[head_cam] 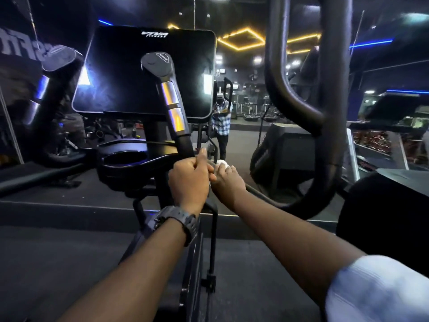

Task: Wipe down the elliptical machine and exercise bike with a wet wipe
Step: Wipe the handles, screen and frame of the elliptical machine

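Black covers nearly everything – the machine, the floor, the room. Far left stands one grip (59, 57) with a flat cap on top. Next comes the screen (144, 70), dark and switched off, tilted back so a rider can look at it. In front of the screen leans a second grip (162, 73) with two shiny metal bands, likely for feeling a pulse. Below it sits a round cup holder (124, 160).

The left hand (189, 178), with a watch (177, 220) on its wrist, is curled near the bottom of that second grip. Its fingers are bent, with one poking up, but I cannot tell if they hold the bar or only rest by it. I think this hand steadies things so the other can rub.

Just beside it, touching, is the right hand (228, 181). Its fingers are bunched round the wipe (221, 163) – a small white ball peeking out at the top. The wipe sits low on the machine, by the grip's base, so that spot looks like the part being cleaned now.

To the right rises a thick looped handle (292, 94), not touched.
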A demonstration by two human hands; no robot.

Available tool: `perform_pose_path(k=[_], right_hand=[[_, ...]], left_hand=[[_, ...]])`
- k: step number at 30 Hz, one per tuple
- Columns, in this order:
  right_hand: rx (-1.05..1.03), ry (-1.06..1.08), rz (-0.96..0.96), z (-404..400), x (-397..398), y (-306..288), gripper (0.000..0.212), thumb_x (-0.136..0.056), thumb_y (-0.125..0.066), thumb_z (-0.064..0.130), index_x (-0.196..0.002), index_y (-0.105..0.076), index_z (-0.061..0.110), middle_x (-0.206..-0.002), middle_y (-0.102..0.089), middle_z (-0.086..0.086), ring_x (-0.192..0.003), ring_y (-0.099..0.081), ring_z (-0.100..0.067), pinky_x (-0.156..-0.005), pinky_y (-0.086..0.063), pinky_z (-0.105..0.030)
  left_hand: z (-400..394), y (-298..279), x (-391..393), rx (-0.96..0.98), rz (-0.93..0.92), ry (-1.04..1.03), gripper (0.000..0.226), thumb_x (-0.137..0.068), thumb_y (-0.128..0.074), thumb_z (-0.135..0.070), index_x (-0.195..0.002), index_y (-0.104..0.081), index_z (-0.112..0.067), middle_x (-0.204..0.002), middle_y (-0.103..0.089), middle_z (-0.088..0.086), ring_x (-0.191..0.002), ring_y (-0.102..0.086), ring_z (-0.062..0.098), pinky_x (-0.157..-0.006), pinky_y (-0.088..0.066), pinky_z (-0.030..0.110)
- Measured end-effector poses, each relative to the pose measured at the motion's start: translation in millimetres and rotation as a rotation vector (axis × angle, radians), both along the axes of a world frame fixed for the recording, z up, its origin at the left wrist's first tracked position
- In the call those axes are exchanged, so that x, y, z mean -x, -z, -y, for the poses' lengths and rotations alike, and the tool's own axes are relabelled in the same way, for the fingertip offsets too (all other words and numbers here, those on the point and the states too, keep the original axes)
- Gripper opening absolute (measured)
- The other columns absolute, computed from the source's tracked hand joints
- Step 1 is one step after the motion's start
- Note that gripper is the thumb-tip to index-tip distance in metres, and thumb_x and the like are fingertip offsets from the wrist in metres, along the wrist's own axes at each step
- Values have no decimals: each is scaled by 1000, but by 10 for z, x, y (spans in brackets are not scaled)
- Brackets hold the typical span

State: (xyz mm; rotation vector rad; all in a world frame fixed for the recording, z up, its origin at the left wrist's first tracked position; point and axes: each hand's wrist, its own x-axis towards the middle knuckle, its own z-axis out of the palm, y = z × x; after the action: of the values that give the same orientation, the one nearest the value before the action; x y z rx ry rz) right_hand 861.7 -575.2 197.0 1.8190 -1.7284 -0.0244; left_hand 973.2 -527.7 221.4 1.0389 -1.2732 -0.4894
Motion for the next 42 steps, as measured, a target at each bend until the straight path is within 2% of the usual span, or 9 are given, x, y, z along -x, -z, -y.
perform_pose_path(k=[6, 12, 15, 17, 22, 26, 31, 35, 42], right_hand=[[-13, 80, 39, 2, -161, -129, 39, -103, -31, 9, -136, -45, -6, -132, -49, -22, -121, -50, -33, -96, -42, -39], [152, 194, 89, -633, 131, 87, 25, -94, -52, 11, -112, -64, -2, -100, -63, -19, -95, -61, -32, -66, -43, -34], [64, 194, 68, -323, 53, 78, 36, -99, -33, 8, -123, -57, -1, -115, -59, -17, -109, -55, -32, -77, -42, -36], [81, 144, 89, 46, -111, 45, 37, -101, -31, 11, -128, -54, 0, -120, -57, -17, -112, -54, -31, -84, -42, -38], [-66, 18, 542, 842, -325, -202, 34, -102, -41, 18, -131, -55, 6, -135, -54, -14, -127, -49, -28, -102, -41, -36], [-119, 19, 558, 979, -335, -282, 34, -102, -44, 21, -133, -55, 11, -136, -55, -8, -127, -51, -24, -100, -43, -33], [-37, 102, 384, 657, -268, -91, 37, -102, -38, 22, -134, -57, 17, -135, -54, -8, -126, -48, -28, -101, -41, -41], [14, 106, 440, 642, -196, -15, 40, -101, -33, 14, -126, -64, 17, -129, -60, -9, -123, -50, -28, -96, -44, -37], [-23, -3, 697, 950, -302, -250, 37, -104, -35, 16, -133, -58, 17, -138, -56, -6, -131, -49, -23, -97, -42, -30]], left_hand=[[90, 27, -214, 19, 26, -99, 66, -87, -67, -59, -46, -59, -10, -41, -56, 2, -43, -59, 24, -55, -56, 41], [121, -25, -304, 74, -12, -211, 52, -74, -87, -51, -61, -47, -19, -57, -50, -10, -49, -43, 5, -51, -36, 21], [198, -13, -271, 86, -69, -46, 39, -78, -87, -36, -94, -57, -17, -85, -66, -6, -72, -63, 4, -63, -49, 12], [276, 7, -266, 74, -35, 67, 34, -83, -83, -28, -104, -61, -16, -91, -71, -4, -82, -68, 12, -77, -58, 31], [321, 103, -349, 101, 42, 269, 17, -91, -75, -28, -99, -61, -30, -84, -73, -15, -80, -68, -2, -71, -51, 14], [290, 101, -401, 104, 57, 356, 15, -94, -72, -25, -101, -61, -32, -84, -73, -15, -80, -69, -5, -69, -50, 10], [285, 64, -431, 86, 36, 392, 8, -96, -65, -42, -99, -64, -34, -95, -75, -1, -91, -70, 13, -88, -57, 41], [228, 46, -382, 92, -38, 388, 35, -98, -45, -61, -95, -67, -35, -97, -73, 10, -96, -67, 32, -100, -48, 65], [271, 58, -435, 52, -65, 417, 32, -100, -46, -51, -94, -70, -30, -96, -73, 5, -95, -67, 23, -103, -50, 49]])
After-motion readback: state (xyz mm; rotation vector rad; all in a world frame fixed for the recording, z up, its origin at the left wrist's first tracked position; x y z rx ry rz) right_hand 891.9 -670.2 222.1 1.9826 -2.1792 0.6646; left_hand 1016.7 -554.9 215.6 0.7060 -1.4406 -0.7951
